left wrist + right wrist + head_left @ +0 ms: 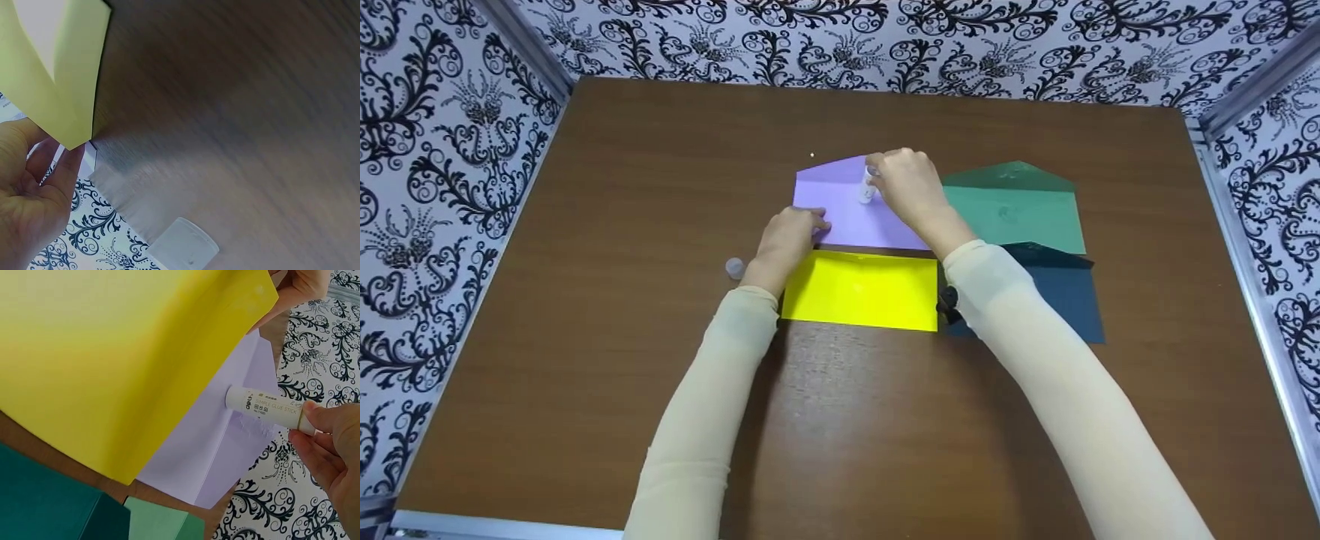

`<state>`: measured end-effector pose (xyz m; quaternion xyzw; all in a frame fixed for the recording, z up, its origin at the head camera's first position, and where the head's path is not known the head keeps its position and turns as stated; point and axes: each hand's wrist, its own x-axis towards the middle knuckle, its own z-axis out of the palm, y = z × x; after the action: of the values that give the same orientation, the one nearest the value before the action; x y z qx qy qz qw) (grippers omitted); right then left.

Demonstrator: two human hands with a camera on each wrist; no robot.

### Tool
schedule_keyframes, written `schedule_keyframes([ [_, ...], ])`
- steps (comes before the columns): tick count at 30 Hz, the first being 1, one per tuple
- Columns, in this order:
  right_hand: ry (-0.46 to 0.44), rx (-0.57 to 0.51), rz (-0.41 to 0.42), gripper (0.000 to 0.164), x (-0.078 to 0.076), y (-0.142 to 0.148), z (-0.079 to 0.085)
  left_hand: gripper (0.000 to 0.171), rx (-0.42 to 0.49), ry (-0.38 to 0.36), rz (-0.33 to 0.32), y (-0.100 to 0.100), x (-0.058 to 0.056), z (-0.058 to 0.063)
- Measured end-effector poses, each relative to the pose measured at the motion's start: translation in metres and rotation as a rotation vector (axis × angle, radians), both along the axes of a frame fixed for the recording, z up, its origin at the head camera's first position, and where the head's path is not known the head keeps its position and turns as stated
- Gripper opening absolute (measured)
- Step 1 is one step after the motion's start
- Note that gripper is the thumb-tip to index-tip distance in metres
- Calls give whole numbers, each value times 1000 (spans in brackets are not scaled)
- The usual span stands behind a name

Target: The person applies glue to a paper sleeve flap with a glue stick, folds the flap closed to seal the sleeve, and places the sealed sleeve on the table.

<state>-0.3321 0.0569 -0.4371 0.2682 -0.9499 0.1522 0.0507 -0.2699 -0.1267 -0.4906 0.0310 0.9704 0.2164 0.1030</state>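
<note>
A purple envelope (840, 199) lies with its flap folded out toward the far side. My right hand (913, 191) pinches a white glue stick (270, 410) by its end, and the stick's other end is at the fold of the purple flap. Glue smears (254, 427) show on that flap in the right wrist view. On the purple envelope's lower left edge, the fingers of my left hand (789, 238) rest, relaxed. A yellow envelope (870, 292) lies just nearer, below the purple one, and in the left wrist view it partly hides the left fingertips.
To the right lie a green envelope (1012, 214) with its flap out and a dark blue envelope (1069, 300), partly under my right forearm. The glue stick's translucent cap (735, 268) stands left of my left wrist. Patterned cloth walls (840, 45) border the brown table (607, 337).
</note>
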Motion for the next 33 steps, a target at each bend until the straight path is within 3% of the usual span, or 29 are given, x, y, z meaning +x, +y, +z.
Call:
schedule_keyframes([
  [9, -12, -92, -41, 26, 4, 9, -2, 28, -6, 16, -6, -1, 0, 0],
  [16, -55, -296, -153, 25, 10, 25, -6, 29, 16, 11, -2, 0, 0, 0],
  [23, -190, -601, -265, 23, 18, 38, -11, 32, 25, 17, 9, -1, 0, -2],
  [25, -238, -691, -289, 23, 20, 41, -13, 32, 102, -14, 67, -1, 1, -3],
  [28, -322, -849, -314, 24, 23, 45, -15, 32, 143, -37, 107, 0, 1, -4],
  [33, -483, -1132, -345, 26, 28, 52, -14, 31, 85, -4, 57, 0, 1, -4],
])
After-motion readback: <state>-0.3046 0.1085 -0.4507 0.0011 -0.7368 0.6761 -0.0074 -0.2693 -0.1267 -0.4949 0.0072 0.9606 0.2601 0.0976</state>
